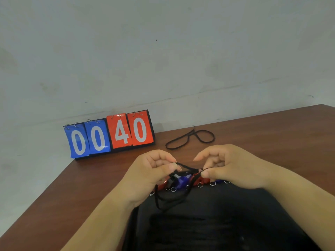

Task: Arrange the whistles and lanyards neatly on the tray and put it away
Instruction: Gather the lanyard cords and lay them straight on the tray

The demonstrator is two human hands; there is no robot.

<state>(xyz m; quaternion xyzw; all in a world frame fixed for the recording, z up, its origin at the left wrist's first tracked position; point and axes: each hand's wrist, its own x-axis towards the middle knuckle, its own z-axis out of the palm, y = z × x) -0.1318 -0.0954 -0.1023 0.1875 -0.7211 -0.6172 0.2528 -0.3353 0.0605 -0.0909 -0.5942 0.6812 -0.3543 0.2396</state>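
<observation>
Between the left hand and right hand, each pinching one end, a black lanyard runs 9-to-3 o'clock above the whistles at the tray's far edge. A second lanyard lies on the table at 12 o'clock, about equally near both hands.

I see a tray nearest me on the table, with whistles lined along its far edge. Above that row, the left hand and right hand hold a lanyard between them. Behind them, a loose lanyard lies to the right of a scoreboard by the wall.
</observation>
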